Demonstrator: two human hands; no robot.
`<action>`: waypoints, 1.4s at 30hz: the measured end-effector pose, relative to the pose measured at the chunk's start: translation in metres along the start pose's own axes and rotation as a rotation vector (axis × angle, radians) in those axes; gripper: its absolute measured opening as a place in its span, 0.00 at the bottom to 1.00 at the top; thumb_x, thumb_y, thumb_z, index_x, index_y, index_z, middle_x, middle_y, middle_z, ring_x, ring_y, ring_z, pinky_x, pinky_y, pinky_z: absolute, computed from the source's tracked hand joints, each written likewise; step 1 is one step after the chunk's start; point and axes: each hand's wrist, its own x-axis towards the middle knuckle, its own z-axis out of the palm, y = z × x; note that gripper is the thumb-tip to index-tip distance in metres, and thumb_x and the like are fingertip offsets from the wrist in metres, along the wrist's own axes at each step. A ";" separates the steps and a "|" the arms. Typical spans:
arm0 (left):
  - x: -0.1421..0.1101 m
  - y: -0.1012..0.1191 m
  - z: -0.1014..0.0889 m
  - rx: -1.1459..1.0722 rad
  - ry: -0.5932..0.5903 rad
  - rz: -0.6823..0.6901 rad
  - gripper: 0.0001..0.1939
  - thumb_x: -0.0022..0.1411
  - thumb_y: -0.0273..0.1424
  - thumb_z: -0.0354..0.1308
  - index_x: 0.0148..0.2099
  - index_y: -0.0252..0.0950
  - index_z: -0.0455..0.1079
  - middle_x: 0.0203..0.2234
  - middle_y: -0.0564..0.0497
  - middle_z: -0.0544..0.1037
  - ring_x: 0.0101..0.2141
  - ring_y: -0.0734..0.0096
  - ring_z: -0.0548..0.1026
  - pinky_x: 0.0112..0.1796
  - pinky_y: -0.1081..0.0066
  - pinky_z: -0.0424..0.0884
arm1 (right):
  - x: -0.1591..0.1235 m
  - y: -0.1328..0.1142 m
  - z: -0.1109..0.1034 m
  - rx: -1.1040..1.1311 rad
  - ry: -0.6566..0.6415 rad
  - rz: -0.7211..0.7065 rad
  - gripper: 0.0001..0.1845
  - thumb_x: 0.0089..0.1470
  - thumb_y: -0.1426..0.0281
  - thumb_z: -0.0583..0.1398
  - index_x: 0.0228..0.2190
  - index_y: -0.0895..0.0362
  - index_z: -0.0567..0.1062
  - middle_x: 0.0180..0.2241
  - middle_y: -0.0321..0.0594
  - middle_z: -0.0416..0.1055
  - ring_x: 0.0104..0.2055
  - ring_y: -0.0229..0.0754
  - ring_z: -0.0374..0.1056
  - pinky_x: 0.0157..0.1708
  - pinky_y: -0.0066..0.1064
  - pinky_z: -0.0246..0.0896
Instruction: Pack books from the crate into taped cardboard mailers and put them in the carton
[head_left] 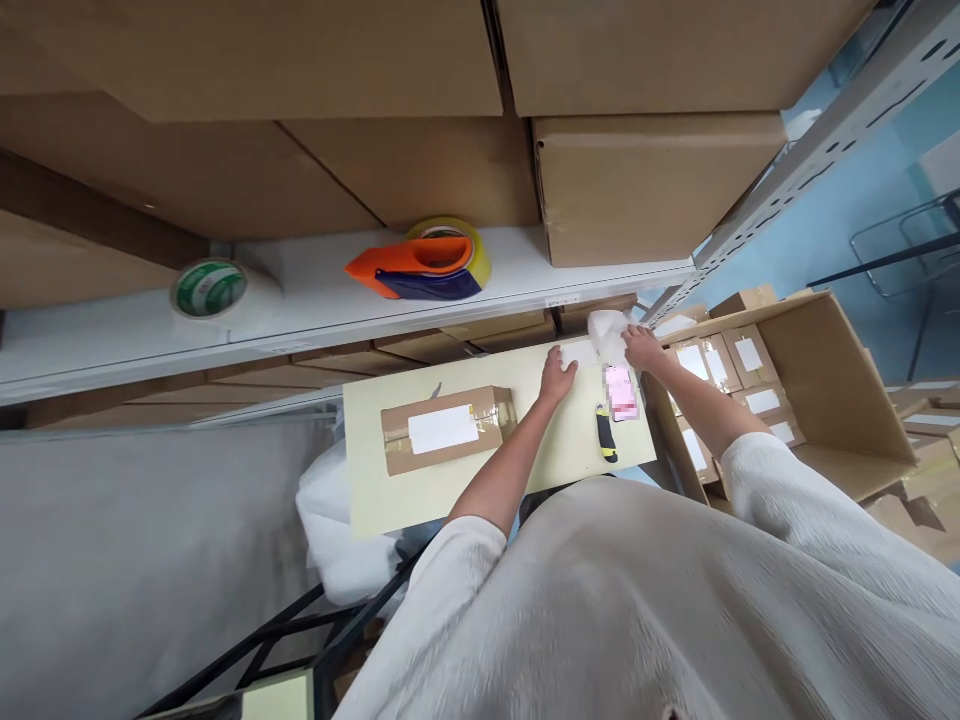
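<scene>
1. Head view: left hand [557, 378] sat palm-down over the table [375, 500], fingers spread, gripping nothing visible, at the edge of flat white material.
2. Right hand [643, 348] was at the wrap [609, 325], fingers against it; couldn't tell if they were closed on it.
3. Wrap was white, bunched at the table's far right edge, between the hands.
4. Pink slip [621, 390] lay just below the wrap; print pixelated, unreadable.
5. Cutter [606, 435], black and yellow, lay beside the slip; no readable brand.
6. Carton [450, 456] lay on the table's left part, taped at both ends; white label [442, 430] on top, text too small.
7. Open box [847, 400] at right held small boxes [750, 378] with white labels, unreadable.
8. Shelf [315, 280] above: orange-and-blue tape gun [420, 268], tape roll [225, 290] with green-and-white core, lettering illegible.
</scene>
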 end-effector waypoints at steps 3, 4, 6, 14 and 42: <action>0.011 0.020 0.012 -0.047 -0.021 0.071 0.38 0.72 0.40 0.66 0.77 0.44 0.58 0.73 0.38 0.67 0.62 0.53 0.77 0.63 0.57 0.72 | -0.003 -0.004 -0.004 0.036 0.018 -0.015 0.29 0.66 0.74 0.54 0.66 0.63 0.71 0.75 0.61 0.59 0.74 0.63 0.57 0.72 0.56 0.55; 0.014 0.026 0.016 -0.046 -0.030 0.098 0.38 0.72 0.40 0.66 0.78 0.44 0.58 0.74 0.39 0.67 0.63 0.52 0.76 0.64 0.56 0.71 | -0.004 -0.006 -0.006 0.046 0.026 -0.022 0.29 0.66 0.74 0.55 0.66 0.62 0.72 0.76 0.60 0.56 0.74 0.64 0.57 0.71 0.57 0.58; 0.020 0.034 0.023 -0.029 -0.030 0.130 0.39 0.71 0.39 0.67 0.78 0.42 0.58 0.74 0.38 0.66 0.68 0.49 0.71 0.67 0.54 0.68 | -0.007 -0.007 -0.011 0.062 0.050 -0.045 0.27 0.65 0.74 0.55 0.64 0.61 0.73 0.78 0.59 0.52 0.73 0.66 0.57 0.67 0.58 0.63; 0.028 0.029 0.029 -0.012 0.021 0.086 0.40 0.69 0.36 0.68 0.77 0.40 0.58 0.74 0.38 0.66 0.73 0.48 0.65 0.72 0.53 0.60 | -0.029 -0.005 -0.025 0.131 0.322 -0.145 0.25 0.62 0.77 0.56 0.59 0.59 0.77 0.75 0.57 0.56 0.69 0.66 0.58 0.63 0.58 0.64; 0.007 0.032 0.028 -0.152 -0.037 0.048 0.10 0.69 0.31 0.61 0.51 0.42 0.80 0.41 0.49 0.86 0.43 0.62 0.85 0.51 0.60 0.80 | -0.010 -0.076 -0.017 0.775 0.246 0.071 0.27 0.58 0.60 0.68 0.57 0.54 0.75 0.41 0.42 0.80 0.42 0.48 0.78 0.45 0.37 0.73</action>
